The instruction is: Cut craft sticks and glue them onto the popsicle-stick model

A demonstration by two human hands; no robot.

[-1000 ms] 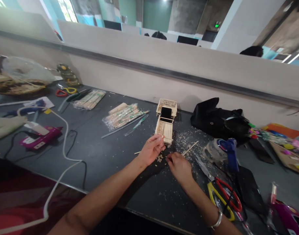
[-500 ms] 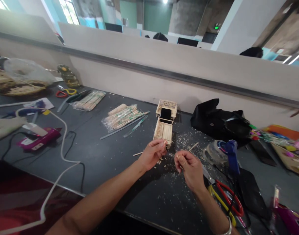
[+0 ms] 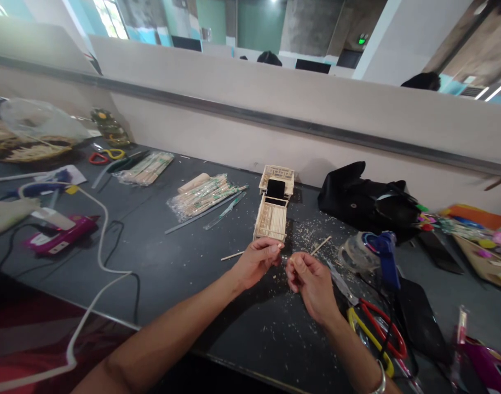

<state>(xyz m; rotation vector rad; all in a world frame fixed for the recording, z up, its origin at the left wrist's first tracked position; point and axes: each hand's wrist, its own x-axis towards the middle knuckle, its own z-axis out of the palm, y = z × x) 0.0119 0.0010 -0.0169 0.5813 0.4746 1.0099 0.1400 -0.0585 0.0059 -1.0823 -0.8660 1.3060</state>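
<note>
My left hand (image 3: 256, 261) is closed in a pinch just in front of a small wooden stick model (image 3: 270, 219); a tiny pale bit shows at its fingertips, too small to name. To its right, my right hand (image 3: 310, 279) is also pinched closed, its fingertips hiding whatever they hold. The two hands are close but apart. The model has a slatted front part and a latticed back part, with a black phone-like piece (image 3: 275, 189) leaning between them. One loose stick (image 3: 232, 255) lies left of my left hand, another stick (image 3: 321, 245) behind my right hand. Small wood crumbs are scattered around.
Packs of wooden sticks (image 3: 209, 197) lie at the left. Scissors (image 3: 377, 323) and a tape dispenser (image 3: 387, 257) are close to my right forearm. A black bag (image 3: 361, 200) rests against the partition. A white cable (image 3: 104, 241) crosses the left side near a purple power strip (image 3: 61, 235).
My right hand has moved slightly left, closer to my left hand. Both stay pinched. The whole view has shifted a little.
</note>
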